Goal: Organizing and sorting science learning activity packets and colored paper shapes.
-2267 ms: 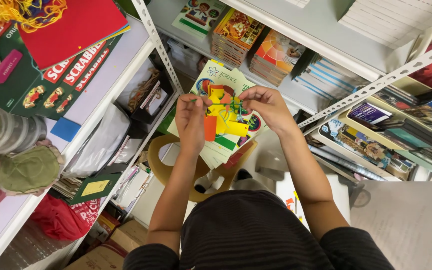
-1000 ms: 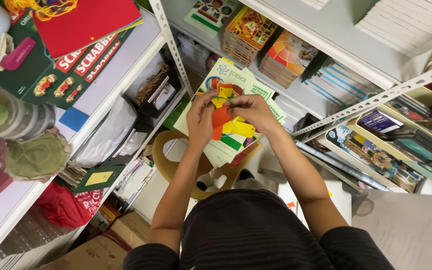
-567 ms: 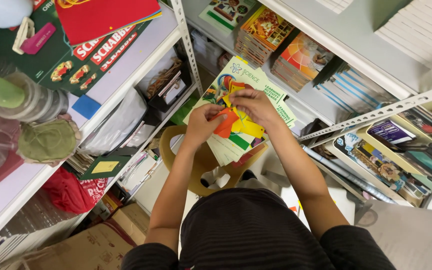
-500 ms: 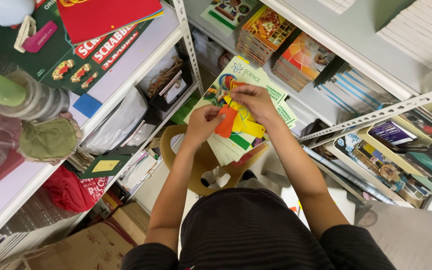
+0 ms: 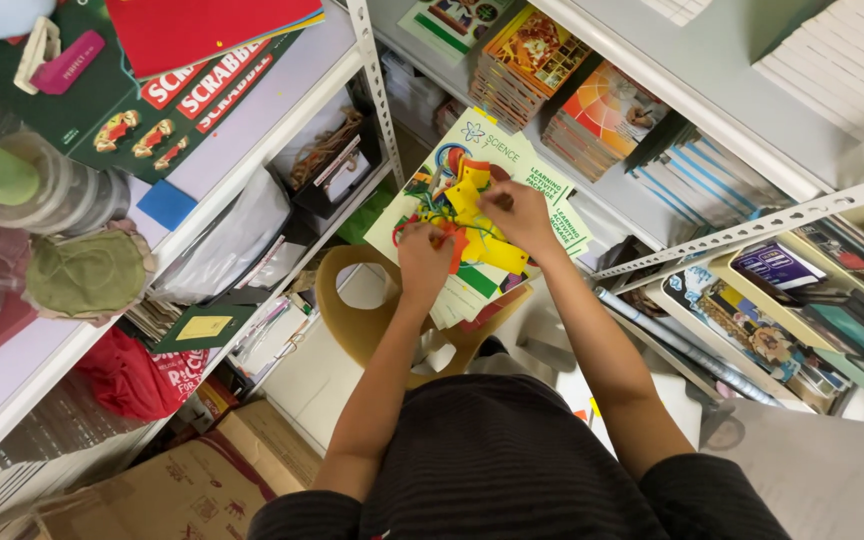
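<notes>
Starting nearest: passing over cardboard box (image 5: 182, 480) on the floor by the left-hand rack, then tan chair (image 5: 347, 310) just below the hands.

Pinching with left hand (image 5: 422, 262), fingers closed on the red-orange end of the bundle of coloured shapes (image 5: 487, 252), likely steadying it. Pinching with right hand (image 5: 517, 215) too, fingertips clenched on the yellow pieces and the thin cord running through them; not resolving exactly which strand. Working both hands close together, probably to keep the tangle taut and flat.

Keeping the bundle pressed against the green-and-white activity booklet (image 5: 532, 165), apparently using that as a backing board, above the chair and in front of the shelves.

Sitting beyond: stacks of picture books (image 5: 527, 60) on the far shelf, green board game box (image 5: 82, 110) up left.

Comparing with 2.3 s ago: holding hands tighter together now, orange piece no longer standing upright between them, bundle lying flatter; shelving appearing shifted as the head view tilts.
</notes>
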